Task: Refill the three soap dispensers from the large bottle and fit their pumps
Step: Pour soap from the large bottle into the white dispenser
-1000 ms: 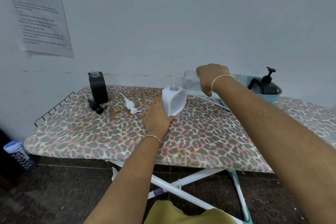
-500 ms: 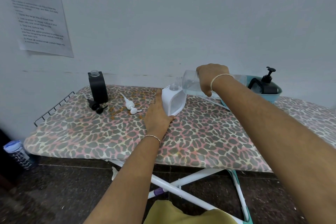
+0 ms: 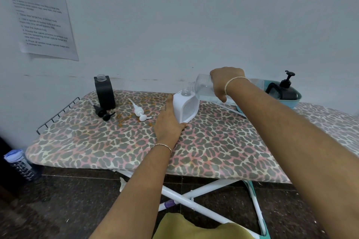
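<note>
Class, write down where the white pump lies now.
In the head view the white pump lies on the ironing board, left of centre, between the black pump and the left hand holding the white dispenser.

The large bottle (image 3: 204, 88) is clear, glossy plastic; the white dispenser (image 3: 185, 109) is smooth matt plastic; the black dispenser (image 3: 104, 91) is matt too; the ironing board (image 3: 213, 141) wears printed cloth; its end rack (image 3: 56, 116) is bare metal wire; the wall sheet (image 3: 38, 11) is paper.

Wall notice (image 3: 40, 15), water bottle (image 3: 19, 165), teal basin (image 3: 295, 103)
</note>
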The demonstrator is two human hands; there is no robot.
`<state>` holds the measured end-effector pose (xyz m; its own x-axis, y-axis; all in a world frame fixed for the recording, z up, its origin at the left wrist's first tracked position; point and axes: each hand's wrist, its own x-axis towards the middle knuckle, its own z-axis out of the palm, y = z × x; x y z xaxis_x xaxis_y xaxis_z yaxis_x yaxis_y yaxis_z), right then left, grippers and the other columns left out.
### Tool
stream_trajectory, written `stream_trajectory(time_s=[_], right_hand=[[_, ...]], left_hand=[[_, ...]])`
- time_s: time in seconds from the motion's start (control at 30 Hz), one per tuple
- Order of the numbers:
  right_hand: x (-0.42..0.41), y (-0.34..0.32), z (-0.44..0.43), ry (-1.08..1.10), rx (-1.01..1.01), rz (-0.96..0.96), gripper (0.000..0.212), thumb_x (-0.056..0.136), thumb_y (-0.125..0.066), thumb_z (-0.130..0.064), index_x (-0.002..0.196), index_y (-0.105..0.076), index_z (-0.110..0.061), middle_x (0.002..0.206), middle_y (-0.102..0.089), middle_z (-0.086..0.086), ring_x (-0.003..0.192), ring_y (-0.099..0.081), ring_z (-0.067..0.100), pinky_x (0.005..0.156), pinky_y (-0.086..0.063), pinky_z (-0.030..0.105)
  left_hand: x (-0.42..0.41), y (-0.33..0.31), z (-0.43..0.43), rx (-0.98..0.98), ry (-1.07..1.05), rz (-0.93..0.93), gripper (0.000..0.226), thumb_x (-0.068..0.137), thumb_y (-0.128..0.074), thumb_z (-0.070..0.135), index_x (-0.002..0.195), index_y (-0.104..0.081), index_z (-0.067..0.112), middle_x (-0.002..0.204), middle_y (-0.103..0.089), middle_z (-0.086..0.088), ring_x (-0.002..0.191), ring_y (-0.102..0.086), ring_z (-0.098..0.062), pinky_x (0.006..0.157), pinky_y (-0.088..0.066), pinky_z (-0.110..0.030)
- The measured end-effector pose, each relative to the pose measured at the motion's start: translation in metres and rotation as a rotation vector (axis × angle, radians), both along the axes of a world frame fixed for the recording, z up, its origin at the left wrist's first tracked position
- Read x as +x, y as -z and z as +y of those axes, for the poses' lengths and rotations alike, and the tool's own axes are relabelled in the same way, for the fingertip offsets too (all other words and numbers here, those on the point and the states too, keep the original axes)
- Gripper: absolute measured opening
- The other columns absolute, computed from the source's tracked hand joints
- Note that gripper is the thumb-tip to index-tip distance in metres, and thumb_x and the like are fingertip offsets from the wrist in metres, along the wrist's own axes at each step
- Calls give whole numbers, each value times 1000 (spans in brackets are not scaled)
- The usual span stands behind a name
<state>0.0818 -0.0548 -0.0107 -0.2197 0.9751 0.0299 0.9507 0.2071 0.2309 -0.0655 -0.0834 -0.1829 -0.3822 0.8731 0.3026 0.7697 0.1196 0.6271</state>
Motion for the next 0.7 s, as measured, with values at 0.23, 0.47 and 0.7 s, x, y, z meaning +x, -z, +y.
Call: stream_trajectory(time_s=[0.23,0.47,0.7], right_hand=[[-1,-1,0,-1,7,-8,44,82,-64,-4,122,-52,-17,93,-50,1,84,-48,24,72,-37,32],[0,-3,-2,-9,0,10,38,86,-63,-13,123,-51,-15,101,-57,3,88,-51,25,74,-37,32],[-1,-1,0,-9,11,-13,42,82,-64,-7,122,-52,-16,93,-51,1,84,-49,23,72,-37,32]], left_hand=[[1,-1,-1,15,5,-2,110,68,-83,34,149,-9,33,135,-51,-4,120,-51,-26,85,-47,-43],[1,-2,-2,18,1,-5,108,69,-82,34,150,-9,33,132,-53,-6,118,-53,-28,84,-47,-43],[2,-3,-2,6,-2,-4,109,71,-81,33,151,-7,33,133,-52,-7,120,-52,-28,85,-46,-42]])
